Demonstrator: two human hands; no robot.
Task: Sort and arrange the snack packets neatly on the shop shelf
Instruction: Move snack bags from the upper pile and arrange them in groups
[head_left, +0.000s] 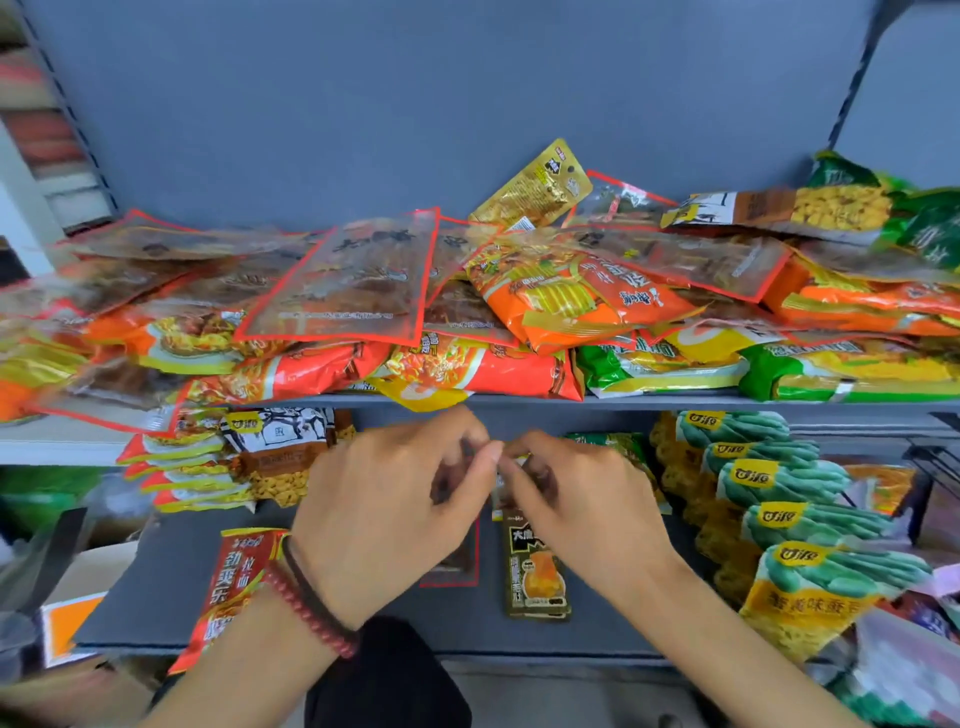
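Note:
My left hand (395, 499) and my right hand (576, 499) are held together in front of the lower shelf (171, 582), fingers curled and fingertips touching. A clear red-edged packet (457, 569) shows below my left hand, which seems to pinch its hidden top. A small dark packet with a yellow picture (535, 571) hangs below my right hand, which seems to pinch it the same way. The upper shelf (519, 402) carries a jumbled heap of orange, green and clear red-edged snack packets (343, 280); a gold packet (535, 189) leans on the back wall.
On the lower shelf a red packet (234, 582) overhangs the front edge at the left. Behind it lie stacked orange packets (182, 467) and a brown-and-white packet (280, 447). A row of green-and-yellow packets (789, 514) fills the right side.

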